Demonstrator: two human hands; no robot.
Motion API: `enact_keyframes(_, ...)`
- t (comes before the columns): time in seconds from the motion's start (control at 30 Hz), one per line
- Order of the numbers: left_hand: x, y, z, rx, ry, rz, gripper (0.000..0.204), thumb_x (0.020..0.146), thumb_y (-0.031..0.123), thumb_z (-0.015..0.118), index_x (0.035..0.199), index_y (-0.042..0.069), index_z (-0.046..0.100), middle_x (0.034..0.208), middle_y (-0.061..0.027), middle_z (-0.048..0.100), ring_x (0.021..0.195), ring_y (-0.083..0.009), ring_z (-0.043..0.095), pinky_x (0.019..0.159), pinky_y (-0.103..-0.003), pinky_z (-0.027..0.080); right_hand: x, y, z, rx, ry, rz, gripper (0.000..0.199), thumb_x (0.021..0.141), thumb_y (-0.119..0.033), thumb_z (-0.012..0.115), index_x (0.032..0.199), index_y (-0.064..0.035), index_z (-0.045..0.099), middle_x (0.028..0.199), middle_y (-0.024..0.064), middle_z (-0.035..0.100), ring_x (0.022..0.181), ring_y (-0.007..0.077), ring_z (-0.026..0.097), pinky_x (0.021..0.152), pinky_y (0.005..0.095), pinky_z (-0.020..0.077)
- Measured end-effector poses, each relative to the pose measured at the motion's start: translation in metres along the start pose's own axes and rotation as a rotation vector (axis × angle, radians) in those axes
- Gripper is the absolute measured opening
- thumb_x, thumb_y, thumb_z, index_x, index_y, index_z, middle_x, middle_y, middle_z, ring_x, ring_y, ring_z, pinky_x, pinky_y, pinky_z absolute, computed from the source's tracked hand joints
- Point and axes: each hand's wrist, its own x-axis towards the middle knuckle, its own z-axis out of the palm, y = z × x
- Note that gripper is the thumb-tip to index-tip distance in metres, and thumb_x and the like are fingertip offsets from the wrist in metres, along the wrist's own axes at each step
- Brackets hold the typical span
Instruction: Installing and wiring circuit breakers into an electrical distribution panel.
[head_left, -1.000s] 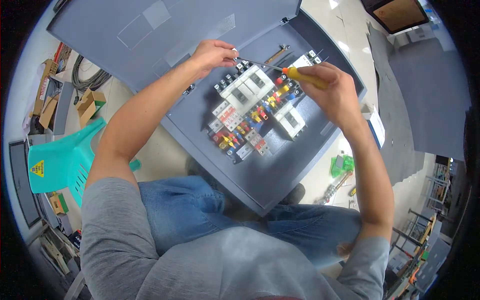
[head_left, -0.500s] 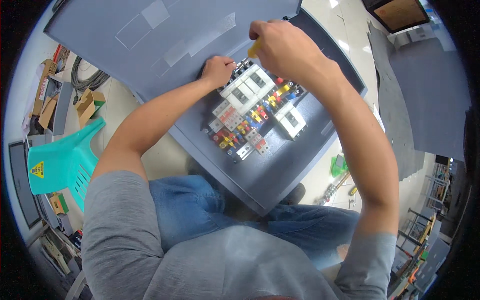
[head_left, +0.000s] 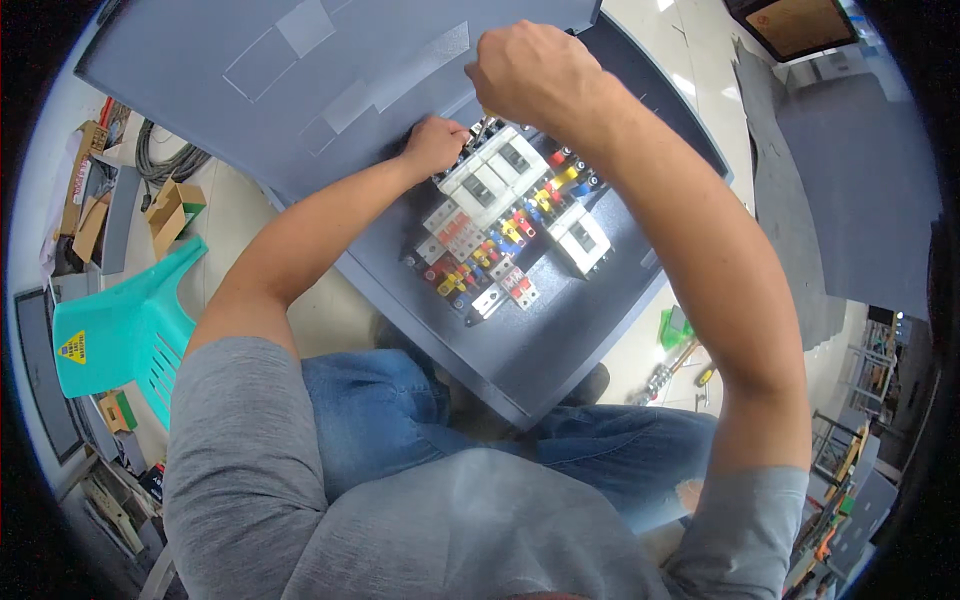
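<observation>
My right hand (head_left: 535, 75) is closed around a screwdriver (head_left: 486, 117), whose handle is almost hidden by the fingers. Its shaft points down at the far terminals of a pair of white circuit breakers (head_left: 493, 178). My left hand (head_left: 436, 146) has its fingers pinched together at the far left corner of those breakers; what they grip is too small to make out. The breakers sit in a grey metal electrical enclosure (head_left: 590, 352). Nearer to me are small breakers (head_left: 452, 230) and red, yellow and blue busbar pieces (head_left: 510, 232). Another white breaker (head_left: 580, 240) sits to their right.
The enclosure's grey door (head_left: 240, 110) stands open at the far left. A turquoise plastic chair (head_left: 125, 320) is at my left, with open cardboard boxes (head_left: 175, 215) and coiled black cable (head_left: 180, 160) behind it. Tools (head_left: 660, 380) and a green item (head_left: 674, 328) lie on the floor at right.
My right hand has moved slightly left and away from me, turning over the screwdriver so its yellow handle is now mostly covered. My left hand has stayed nearly in place.
</observation>
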Motion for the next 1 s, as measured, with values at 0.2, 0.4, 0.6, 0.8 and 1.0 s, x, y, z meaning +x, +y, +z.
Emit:
enact_keyframes(0.2, -0.011, 0.019, -0.012, 0.245, 0.106, 0.260, 0.028, 0.086, 0.026, 0.064, 0.102, 0.004, 0.072, 0.092, -0.0180, 0.072, 0.087, -0.0312, 0.069, 0.082, -0.039, 0.052, 0.006, 0.006, -0.007, 0.005, -0.046, 0.014, 0.024, 0.085, -0.017, 0.055, 0.091, -0.0046, 0.074, 0.091, 0.0162, 0.073, 0.085, 0.0342, 0.072, 0.072, 0.0428, 0.0581)
enact_keyframes(0.4, -0.016, 0.071, -0.041, 0.118, -0.081, 0.336, 0.034, 0.085, 0.029, 0.068, 0.108, 0.005, 0.071, 0.094, -0.0171, 0.072, 0.088, -0.0337, 0.068, 0.082, -0.036, 0.053, 0.015, 0.009, -0.003, 0.062, 0.077, 0.061, 0.024, 0.082, -0.025, 0.065, 0.091, -0.0044, 0.073, 0.089, 0.0158, 0.072, 0.083, 0.0336, 0.072, 0.072, 0.0411, 0.0576)
enact_keyframes(0.6, -0.002, 0.071, -0.042, 0.053, -0.138, 0.308, 0.032, 0.084, 0.024, 0.070, 0.109, 0.004, 0.071, 0.094, -0.0139, 0.073, 0.087, -0.0265, 0.070, 0.082, -0.034, 0.053, 0.013, 0.034, 0.024, 0.095, 0.347, 0.044, 0.031, 0.073, -0.027, 0.076, 0.080, 0.0019, 0.070, 0.079, 0.0217, 0.069, 0.080, 0.0372, 0.070, 0.073, 0.0422, 0.0565)
enact_keyframes(0.8, 0.003, 0.048, -0.036, -0.043, -0.208, 0.361, 0.031, 0.084, 0.021, 0.069, 0.110, 0.004, 0.071, 0.096, -0.0139, 0.073, 0.090, -0.0244, 0.071, 0.083, -0.035, 0.053, -0.012, 0.017, -0.014, 0.076, 0.164, -0.124, 0.024, 0.081, -0.023, 0.069, 0.076, 0.0009, 0.069, 0.076, 0.0209, 0.069, 0.075, 0.0368, 0.069, 0.069, 0.0432, 0.0559)
enact_keyframes(1.0, 0.008, 0.050, -0.042, 0.451, -0.173, 0.380, 0.025, 0.083, 0.008, 0.058, 0.104, 0.001, 0.071, 0.098, -0.0172, 0.071, 0.092, -0.0331, 0.069, 0.086, -0.039, 0.054, -0.001, 0.019, -0.007, -0.016, 0.112, -0.174, 0.030, 0.086, -0.026, 0.064, 0.071, -0.0004, 0.069, 0.075, 0.0209, 0.068, 0.071, 0.0359, 0.069, 0.066, 0.0436, 0.0556)
